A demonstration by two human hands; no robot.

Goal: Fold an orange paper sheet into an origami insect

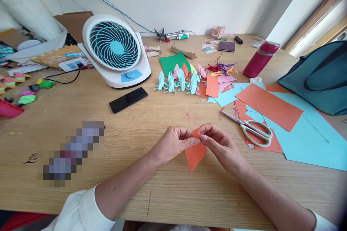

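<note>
Both hands, left (177, 143) and right (219, 146), pinch an orange folded paper (195, 153) between them; bare tabletop (130, 169) lies left.

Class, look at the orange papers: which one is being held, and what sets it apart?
The pointed piece, pinched at its top by the left hand and right hand; neither touches the other orange papers.

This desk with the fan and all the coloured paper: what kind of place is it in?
Probably a home or small craft workspace: folded paper figures stand on the wooden desk, scissors lie by orange and blue sheets, and a desk fan stands nearby.
</note>
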